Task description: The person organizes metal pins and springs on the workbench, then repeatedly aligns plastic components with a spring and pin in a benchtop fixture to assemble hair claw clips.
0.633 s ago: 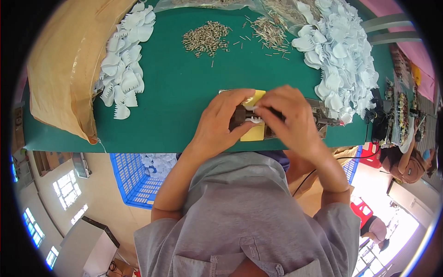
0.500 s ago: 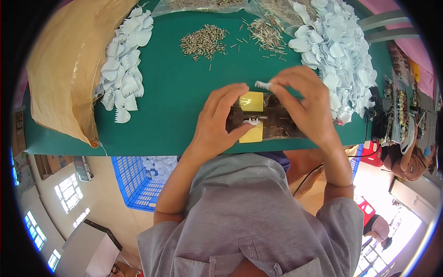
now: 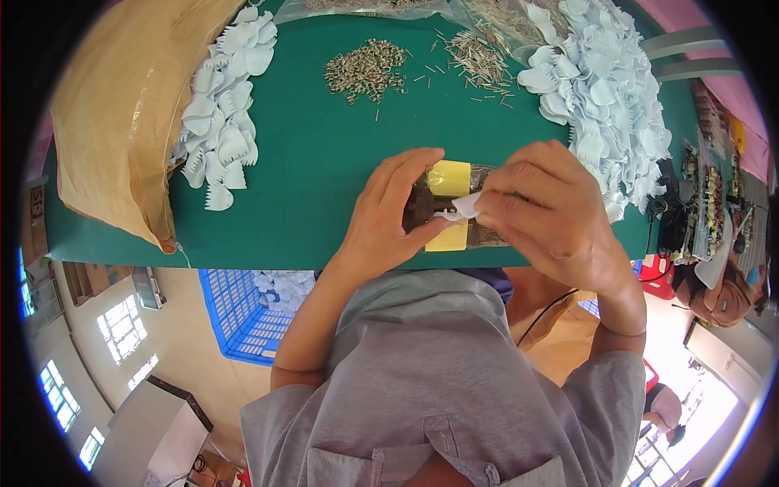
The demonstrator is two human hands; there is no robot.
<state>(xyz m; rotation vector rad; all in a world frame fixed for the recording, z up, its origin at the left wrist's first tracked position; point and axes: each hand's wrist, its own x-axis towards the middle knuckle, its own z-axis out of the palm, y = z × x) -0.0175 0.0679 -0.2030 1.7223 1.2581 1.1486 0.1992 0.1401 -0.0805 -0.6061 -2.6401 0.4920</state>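
On the green table in front of me lies a dark metal jig (image 3: 418, 207) with yellow patches (image 3: 449, 178). My left hand (image 3: 389, 207) is curled round the jig's left end, its thumb holding a small white toothed claw-clip half (image 3: 445, 215) against the jig. My right hand (image 3: 552, 211) pinches another white claw-clip half (image 3: 467, 204) between thumb and fingers, over the middle of the jig. The two pieces meet or overlap there; whether they are joined cannot be told. My right hand hides the jig's right part.
White claw-clip halves lie in a large heap (image 3: 604, 97) at the right and a smaller one (image 3: 231, 122) beside a brown sack (image 3: 118, 122). Small metal springs (image 3: 365, 69) and thin pins (image 3: 480, 58) sit at the back. Below the table edge stands a blue basket (image 3: 231, 316).
My right hand has brought its clip half down and leftward onto the piece in the jig. The left hand keeps its hold. The whole view has shifted slightly.
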